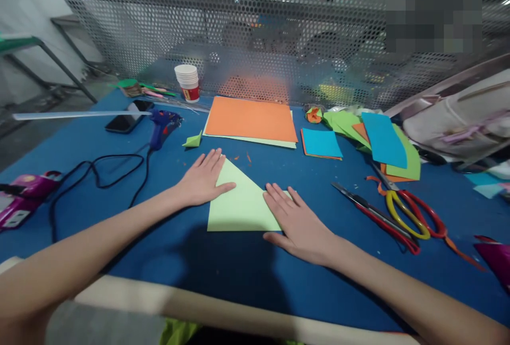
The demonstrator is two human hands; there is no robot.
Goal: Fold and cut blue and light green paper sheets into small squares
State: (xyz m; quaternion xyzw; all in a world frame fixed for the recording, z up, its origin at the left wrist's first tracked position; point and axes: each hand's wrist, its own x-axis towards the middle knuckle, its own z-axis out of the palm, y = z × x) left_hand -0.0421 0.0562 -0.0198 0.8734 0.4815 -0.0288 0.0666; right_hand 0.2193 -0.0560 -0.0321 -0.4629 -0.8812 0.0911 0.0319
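Note:
A light green paper sheet (239, 207) lies on the blue table in front of me, with a slanted edge running from its upper left down toward the right. My left hand (204, 178) rests flat on its upper left part, fingers spread and pointing away from me. On its right end lies my right hand (297, 223), also flat, with the thumb apart from the fingers. Neither hand grips anything. Just beyond my left hand sits a small folded green paper piece (193, 140).
Behind the sheet are orange paper (251, 118) and small blue squares (322, 143). A glue gun (161, 124), its cord, a phone (128, 117) and paper cups (187, 82) stand left. Scissors (410, 212), a cutter (378, 217) and paper scraps (384, 140) lie right.

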